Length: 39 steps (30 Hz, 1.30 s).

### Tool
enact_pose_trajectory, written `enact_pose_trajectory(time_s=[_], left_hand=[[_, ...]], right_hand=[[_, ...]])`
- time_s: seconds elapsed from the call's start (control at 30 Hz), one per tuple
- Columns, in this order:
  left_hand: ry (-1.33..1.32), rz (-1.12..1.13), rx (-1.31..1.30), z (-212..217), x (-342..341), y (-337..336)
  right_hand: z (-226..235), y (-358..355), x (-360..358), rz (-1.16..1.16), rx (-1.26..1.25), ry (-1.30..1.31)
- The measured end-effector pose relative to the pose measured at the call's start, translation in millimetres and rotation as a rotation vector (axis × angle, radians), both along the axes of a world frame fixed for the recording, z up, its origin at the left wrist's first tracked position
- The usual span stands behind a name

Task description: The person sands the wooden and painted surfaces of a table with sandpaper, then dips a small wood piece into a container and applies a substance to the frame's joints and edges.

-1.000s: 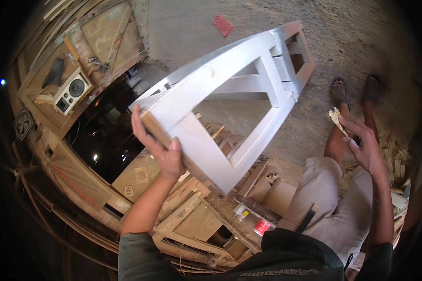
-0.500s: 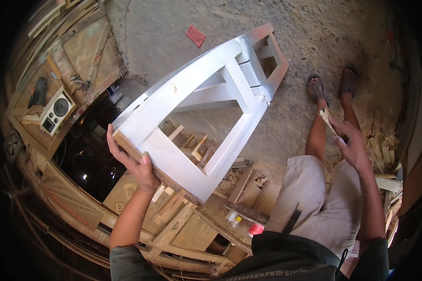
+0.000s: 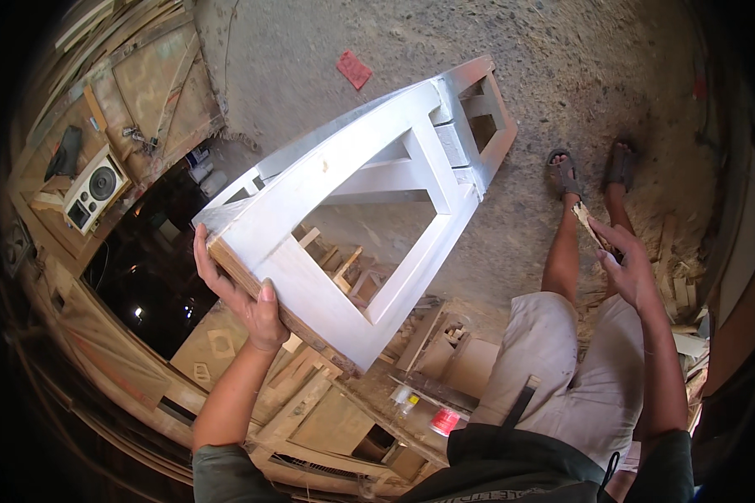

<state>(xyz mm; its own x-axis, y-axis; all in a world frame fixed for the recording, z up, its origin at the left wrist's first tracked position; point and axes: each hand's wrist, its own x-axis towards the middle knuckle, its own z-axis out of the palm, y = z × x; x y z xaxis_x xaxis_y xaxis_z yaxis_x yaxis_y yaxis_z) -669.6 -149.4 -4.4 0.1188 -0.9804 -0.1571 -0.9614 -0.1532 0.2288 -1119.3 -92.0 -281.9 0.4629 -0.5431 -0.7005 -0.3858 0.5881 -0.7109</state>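
A white-painted wooden frame (image 3: 268, 205) with bare brown edges and a large four-sided opening stands slantwise before me. My left hand (image 3: 256, 310) is closed on its near left end, thumb on the front face and fingers round the back. Toward its far end, a smaller opening shows between wooden edges. My right hand (image 3: 625, 264), over my right leg and away from the frame, is closed round a narrow, pale piece with a ragged, crusted tip (image 3: 590, 225). What kind of thing that piece is cannot be made out.
A red cloth-like piece (image 3: 354, 70) lies on the dusty floor beyond the frame. At left, a speaker (image 3: 99, 189) rests on a wooden bench. Wood offcuts (image 3: 348, 272) lie below the frame; a red-and-white container (image 3: 445, 421) stands near my waist.
The white frame has tilted slightly in my left hand, showing more of its inner side at the left corner. My right hand still holds the pale piece, having shifted only a little.
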Motion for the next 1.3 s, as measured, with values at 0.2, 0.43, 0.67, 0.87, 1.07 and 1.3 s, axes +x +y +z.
enact_pose_trajectory(time_s=[0.2, 0.43, 0.67, 0.87, 1.07, 1.3], left_hand=[[-0.055, -0.013, 0.001, 2.8, -0.8, 0.0], [-0.082, 0.015, 0.029, 4.5, 3.1, 0.5], [-0.064, -0.075, 0.016, 6.8, 4.3, -2.7], [-0.065, -0.098, 0.019, 5.8, 4.4, -2.0], [-0.065, -0.129, -0.051, 4.8, 1.5, -0.8], [-0.023, -0.155, -0.065, 5.0, 6.6, 2.2]], right_hand=[[1.4, -20.1, -0.7, 0.078, -0.045, 0.022], [-0.7, -35.8, 10.6, 0.284, -0.005, 0.005], [-14.6, -8.9, -1.5, 0.513, 0.173, -0.262], [7.7, -5.2, 8.1, 0.458, 0.327, -0.186], [7.9, 35.4, 24.3, 0.309, 0.215, -0.076], [-4.4, 44.8, 103.6, -0.081, 0.549, -0.297]])
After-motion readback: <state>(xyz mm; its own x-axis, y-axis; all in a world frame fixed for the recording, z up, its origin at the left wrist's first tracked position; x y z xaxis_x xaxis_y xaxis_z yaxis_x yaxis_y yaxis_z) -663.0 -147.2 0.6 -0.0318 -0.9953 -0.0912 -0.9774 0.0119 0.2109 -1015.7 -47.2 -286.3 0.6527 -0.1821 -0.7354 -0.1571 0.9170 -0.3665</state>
